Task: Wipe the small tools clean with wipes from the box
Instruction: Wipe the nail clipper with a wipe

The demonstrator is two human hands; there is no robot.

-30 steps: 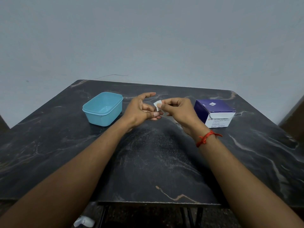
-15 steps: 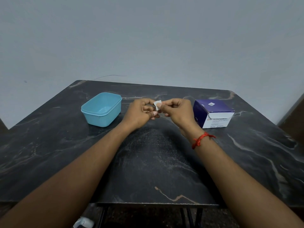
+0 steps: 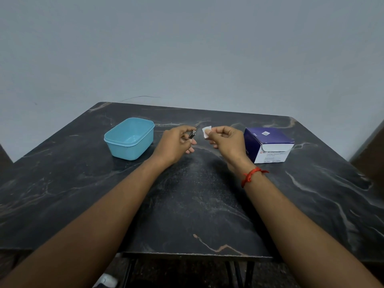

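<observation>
My left hand [image 3: 176,142] pinches a small dark metal tool [image 3: 192,134] between thumb and fingers, above the middle of the table. A short gap to its right, my right hand [image 3: 225,140] pinches a small white wipe [image 3: 206,131] at the fingertips. Tool and wipe do not touch. The purple and white box of wipes [image 3: 268,144] stands just right of my right hand, its flap closed over the front.
A light blue plastic tub [image 3: 129,139] sits open on the dark marble table [image 3: 197,204], left of my left hand. A grey wall rises behind the table. Table legs and the floor show under the near edge.
My hands have pulled apart: the wipe was against the tool in my left fingers, and now a gap separates them. The dark tool now shows.
</observation>
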